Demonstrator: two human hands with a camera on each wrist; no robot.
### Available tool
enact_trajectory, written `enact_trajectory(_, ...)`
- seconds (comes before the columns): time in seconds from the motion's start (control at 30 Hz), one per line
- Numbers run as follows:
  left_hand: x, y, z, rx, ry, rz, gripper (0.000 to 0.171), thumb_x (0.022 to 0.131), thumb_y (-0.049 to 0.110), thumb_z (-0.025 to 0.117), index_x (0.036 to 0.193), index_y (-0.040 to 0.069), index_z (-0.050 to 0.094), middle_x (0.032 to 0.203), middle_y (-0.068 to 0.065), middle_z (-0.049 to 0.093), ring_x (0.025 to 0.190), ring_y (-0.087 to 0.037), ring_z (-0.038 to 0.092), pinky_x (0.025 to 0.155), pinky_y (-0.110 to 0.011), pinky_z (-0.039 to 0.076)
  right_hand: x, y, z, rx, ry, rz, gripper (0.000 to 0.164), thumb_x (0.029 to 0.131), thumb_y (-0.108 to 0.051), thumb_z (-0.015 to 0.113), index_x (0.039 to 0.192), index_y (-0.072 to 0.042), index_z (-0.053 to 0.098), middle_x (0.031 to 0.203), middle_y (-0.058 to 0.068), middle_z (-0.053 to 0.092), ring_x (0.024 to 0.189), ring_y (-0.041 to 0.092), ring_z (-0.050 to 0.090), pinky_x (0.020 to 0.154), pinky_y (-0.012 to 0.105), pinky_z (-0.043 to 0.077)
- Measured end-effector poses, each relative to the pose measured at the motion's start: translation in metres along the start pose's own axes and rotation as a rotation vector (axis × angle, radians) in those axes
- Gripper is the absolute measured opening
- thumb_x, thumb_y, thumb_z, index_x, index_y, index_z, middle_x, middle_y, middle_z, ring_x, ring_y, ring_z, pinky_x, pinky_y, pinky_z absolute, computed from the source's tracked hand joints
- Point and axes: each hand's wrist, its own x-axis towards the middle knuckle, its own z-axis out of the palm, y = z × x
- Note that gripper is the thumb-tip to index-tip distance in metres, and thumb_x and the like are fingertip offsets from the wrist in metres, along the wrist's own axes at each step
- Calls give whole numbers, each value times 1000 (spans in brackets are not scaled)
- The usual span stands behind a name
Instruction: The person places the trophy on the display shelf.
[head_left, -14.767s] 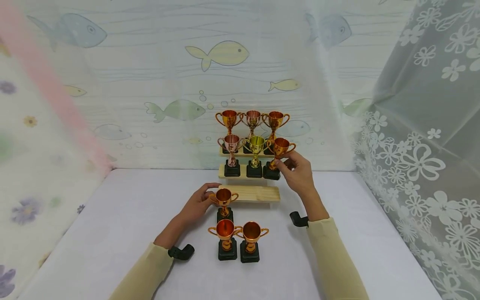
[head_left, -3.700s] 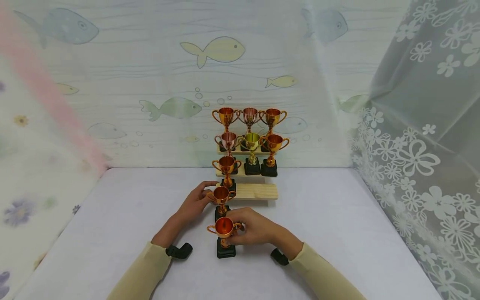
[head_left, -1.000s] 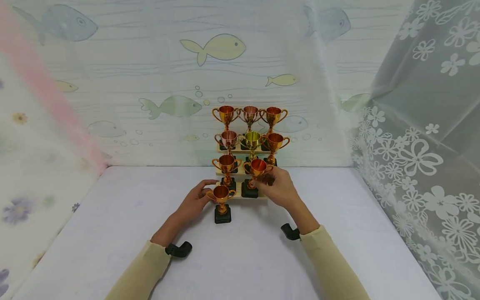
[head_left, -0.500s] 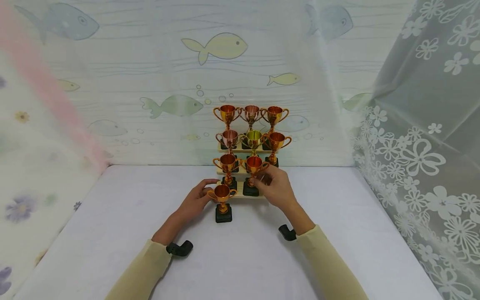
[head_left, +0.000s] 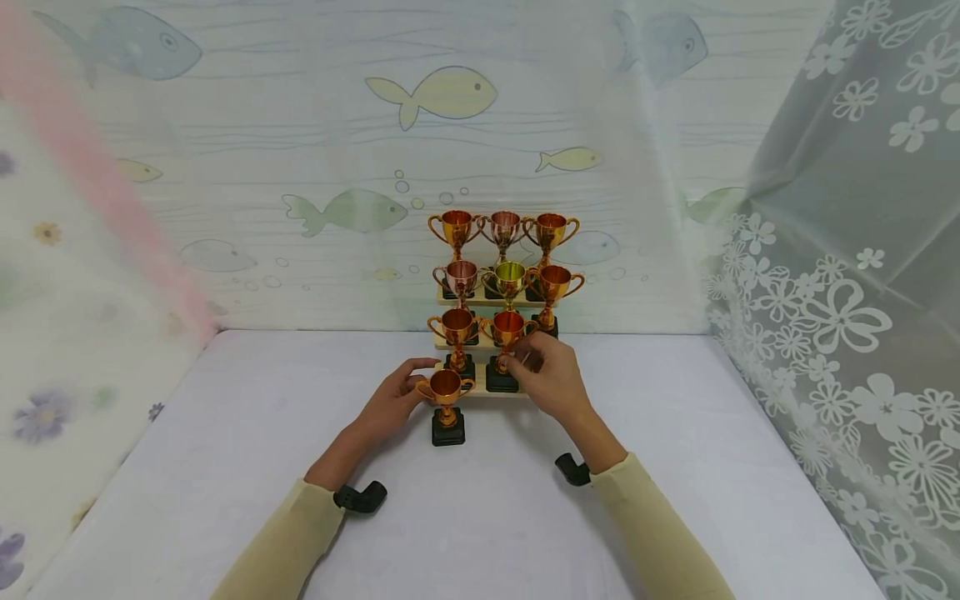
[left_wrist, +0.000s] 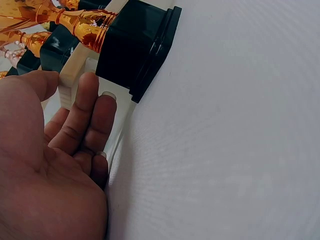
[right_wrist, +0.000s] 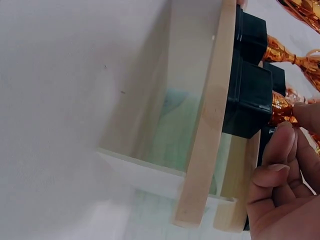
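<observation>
In the head view my right hand (head_left: 551, 375) pinches the stem of a copper-coloured trophy cup (head_left: 508, 327). Its black base sits on the lowest wooden step of a tiered display stand (right_wrist: 207, 135), beside another copper-coloured trophy (head_left: 457, 325). At that step's left end my left hand (head_left: 390, 404) holds the plank's corner between thumb and fingers, as the left wrist view shows. One more copper-coloured trophy (head_left: 446, 387) stands upright on the table, just in front of the stand and close to my left fingers.
The middle step bears a pink trophy (head_left: 461, 277), a yellow-gold trophy (head_left: 510, 279) and a copper-coloured trophy (head_left: 555, 283). Three more trophies stand on the top step, including a rose one (head_left: 504, 229). A white cloth covers the table (head_left: 480, 517); a fish-patterned curtain (head_left: 330, 133) hangs behind.
Over the longer span, two copper-coloured trophies have come from the table onto the lowest step. In the last second my right hand shifted its trophy slightly left. The left hand has stayed put.
</observation>
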Motion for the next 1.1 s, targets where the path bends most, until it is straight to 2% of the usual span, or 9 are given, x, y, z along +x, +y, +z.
enact_trajectory(0.17, 0, 1, 0, -21, -10, -22, 44, 105, 10, 49, 148, 13, 40, 108, -11, 71, 96, -22, 65, 93, -45, 48, -2, 0, -2, 65, 18, 32, 13, 87, -15, 77, 96, -12, 69, 81, 1, 64, 64, 16, 58, 55, 27, 47)
enact_trajectory(0.3, -1, 1, 0, -36, -12, -34, 46, 105, 10, 49, 150, 12, 38, 109, -13, 70, 98, -25, 65, 96, -52, 45, -6, -2, -3, 114, 53, 61, 10, 88, -12, 74, 90, -13, 65, 75, 1, 62, 63, 18, 55, 54, 26, 45)
enact_trajectory(0.63, -3, 5, 1, -24, 0, -34, 43, 105, 11, 50, 147, 15, 41, 110, -11, 70, 96, -22, 65, 94, -45, 48, -13, -6, 2, 153, 89, 30, 11, 89, -6, 71, 83, -12, 64, 68, 1, 61, 58, 19, 54, 52, 26, 44)
enact_trajectory(0.77, -4, 4, 1, -39, 1, -26, 44, 105, 10, 50, 148, 13, 40, 110, -13, 71, 97, -23, 66, 94, -48, 48, -16, -9, 5, 143, 67, 14, 9, 88, -6, 71, 84, -11, 65, 69, 0, 62, 59, 17, 55, 53, 26, 45)
enact_trajectory(0.93, -4, 4, 0, -14, -1, -25, 43, 105, 11, 50, 147, 14, 42, 107, -10, 71, 97, -22, 66, 93, -43, 49, -19, -13, 10, 130, 19, -9, 8, 87, -7, 71, 85, -12, 66, 68, -3, 62, 57, 13, 55, 52, 26, 47)
enact_trajectory(1.1, -5, 4, 0, -18, -7, -29, 42, 105, 11, 50, 146, 15, 42, 108, -11, 71, 98, -24, 65, 94, -44, 48, -24, -17, 17, 159, -45, -26, 6, 88, -7, 72, 88, -10, 68, 69, -3, 62, 58, 14, 55, 54, 26, 47)
